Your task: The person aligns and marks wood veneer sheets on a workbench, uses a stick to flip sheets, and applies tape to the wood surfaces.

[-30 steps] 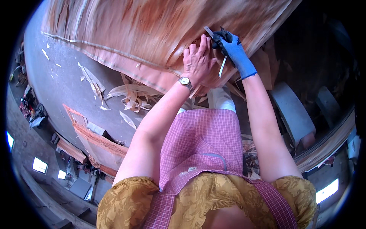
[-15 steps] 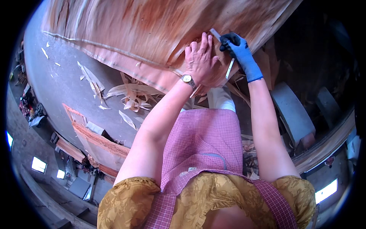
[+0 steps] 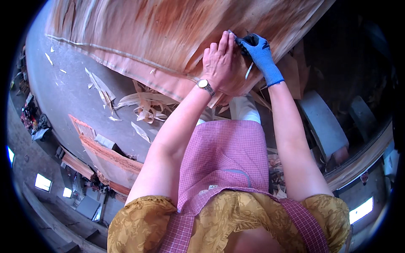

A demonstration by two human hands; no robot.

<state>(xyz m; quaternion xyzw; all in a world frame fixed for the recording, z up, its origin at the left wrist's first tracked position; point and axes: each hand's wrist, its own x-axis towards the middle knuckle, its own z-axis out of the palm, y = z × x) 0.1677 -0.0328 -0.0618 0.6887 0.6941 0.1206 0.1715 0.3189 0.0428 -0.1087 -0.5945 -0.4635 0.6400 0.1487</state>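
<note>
A wide stack of thin reddish wood veneer sheets (image 3: 160, 33) lies in front of me. My left hand (image 3: 220, 63), bare and with a wristwatch, rests flat on the top sheet near its front edge, fingers together. My right hand (image 3: 258, 51), in a blue glove, sits just right of it and is closed on a small blade-like tool (image 3: 249, 69) whose pale tip pokes out below the fist. The two hands nearly touch at the fingertips.
Curled veneer scraps (image 3: 145, 105) litter the grey concrete floor (image 3: 63, 97) at the left. A lower pile of veneer (image 3: 107, 154) stands at my lower left. A grey block (image 3: 322, 126) sits at the right beside dark ground.
Both hands have slid farther up the sheet, away from me, with the gloved hand staying right beside the bare one.
</note>
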